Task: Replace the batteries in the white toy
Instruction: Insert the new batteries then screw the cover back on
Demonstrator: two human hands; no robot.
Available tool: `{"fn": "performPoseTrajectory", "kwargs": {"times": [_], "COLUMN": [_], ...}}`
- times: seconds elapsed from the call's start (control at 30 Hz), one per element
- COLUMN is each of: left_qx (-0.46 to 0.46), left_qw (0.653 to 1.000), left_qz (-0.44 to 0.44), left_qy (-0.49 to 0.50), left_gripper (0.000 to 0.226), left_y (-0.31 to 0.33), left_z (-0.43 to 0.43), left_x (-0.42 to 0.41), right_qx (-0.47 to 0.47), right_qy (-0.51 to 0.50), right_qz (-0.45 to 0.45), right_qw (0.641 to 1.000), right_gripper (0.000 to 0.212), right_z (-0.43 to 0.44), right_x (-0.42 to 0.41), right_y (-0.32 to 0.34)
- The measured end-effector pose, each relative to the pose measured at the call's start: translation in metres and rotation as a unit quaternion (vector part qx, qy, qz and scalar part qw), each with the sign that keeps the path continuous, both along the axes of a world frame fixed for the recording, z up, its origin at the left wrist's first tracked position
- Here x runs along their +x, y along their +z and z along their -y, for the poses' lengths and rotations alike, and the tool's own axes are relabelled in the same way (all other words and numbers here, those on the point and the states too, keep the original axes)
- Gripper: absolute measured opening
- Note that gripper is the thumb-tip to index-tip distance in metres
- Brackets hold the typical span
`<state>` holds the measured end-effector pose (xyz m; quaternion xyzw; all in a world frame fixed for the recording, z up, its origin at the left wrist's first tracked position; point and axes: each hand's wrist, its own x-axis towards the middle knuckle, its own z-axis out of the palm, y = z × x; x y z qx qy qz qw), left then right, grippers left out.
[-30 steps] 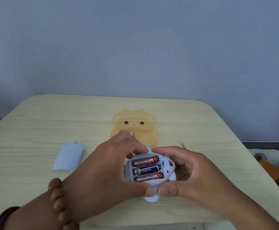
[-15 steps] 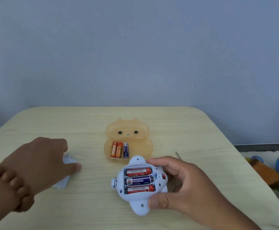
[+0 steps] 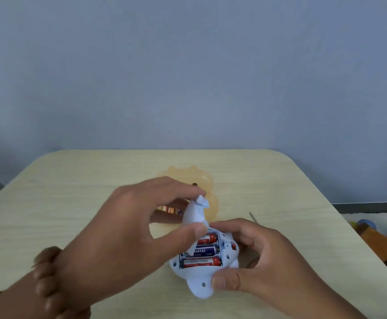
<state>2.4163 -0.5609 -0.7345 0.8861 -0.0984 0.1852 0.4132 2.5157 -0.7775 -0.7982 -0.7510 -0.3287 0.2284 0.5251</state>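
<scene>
Pinching a curved plastic cover (image 3: 193, 214), left hand (image 3: 128, 226) hovers; right hand (image 3: 263, 261) grips the rounded white toy (image 3: 201, 288).

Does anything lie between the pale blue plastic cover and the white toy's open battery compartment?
Nothing separate. The left hand pinches the pale blue plastic cover above the battery compartment of the white toy; only its thumb overlaps one corner.

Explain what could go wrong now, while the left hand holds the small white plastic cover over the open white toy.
1. The left hand only pinches the small white plastic cover, tilted steeply over the three batteries; it may slip or seat crooked.
2. The right hand grips the white plastic toy close beside those batteries; its fingers may block the cover.
</scene>
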Motion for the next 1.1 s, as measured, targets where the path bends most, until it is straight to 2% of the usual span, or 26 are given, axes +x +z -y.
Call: {"fn": "performPoseTrajectory", "kwargs": {"times": [0.23,0.33,1.1], "left_qx": [-0.003,0.026,0.086], "left_qw": [1.000,1.000,0.996], "left_qz": [-0.004,-0.005,-0.037], "left_qy": [-0.008,-0.009,0.002], "left_gripper": [0.037,0.038,0.045], "left_y": [-0.0038,-0.0033,-0.0038], "left_z": [0.0006,0.0000,0.0050], "left_x": [-0.0001,-0.0025,-0.0002], "right_qx": [0.007,0.009,0.019], "right_qy": [0.004,-0.003,0.000], "right_qz": [-0.015,-0.012,-0.012], "right_qw": [1.000,1.000,1.000], "right_gripper": [0.066,0.065,0.066], "right_z": [0.0003,0.0003,-0.0011], "right_x": [-0.0022,-0.0027,-0.0030], "right_y": [0.0001,0.0003,0.0013]}}
